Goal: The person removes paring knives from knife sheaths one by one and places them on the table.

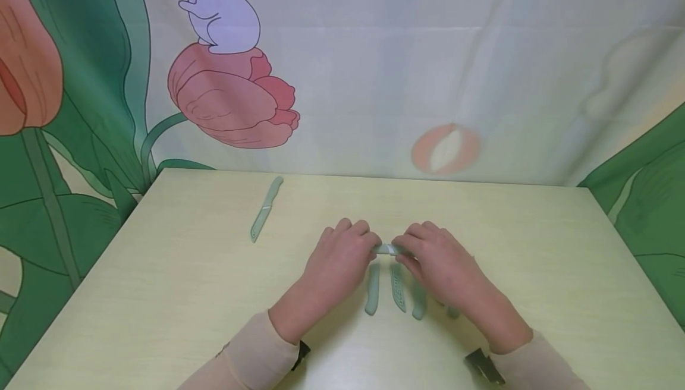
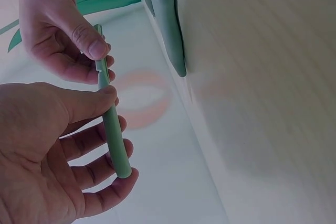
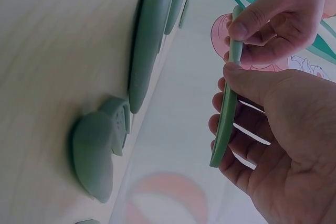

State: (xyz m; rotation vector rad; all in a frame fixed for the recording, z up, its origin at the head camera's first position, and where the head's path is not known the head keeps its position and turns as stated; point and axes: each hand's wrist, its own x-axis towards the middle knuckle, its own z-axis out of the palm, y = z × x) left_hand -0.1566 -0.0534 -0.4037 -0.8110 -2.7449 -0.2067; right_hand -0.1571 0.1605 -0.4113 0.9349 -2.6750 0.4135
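1. Head camera looks forward and down over the table [image 1: 160,295].
2. Left wrist camera, close and tilted sideways, faces the curtain [image 2: 163,161].
3. Right wrist camera, seemingly as low, shares the knife [image 3: 227,114] with it.

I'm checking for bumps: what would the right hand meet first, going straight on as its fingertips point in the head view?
Probably the left hand, just along the knife both hold; exact depth is unclear.

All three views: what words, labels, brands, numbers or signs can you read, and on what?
Readable text: none in any view.
Left sleeve: one small dark mark, too small to tell if it is lettering.
Patterned green piece on the table: fine marks, too small to make out.
Held green piece: no lettering shows.
Backdrop: drawings only.
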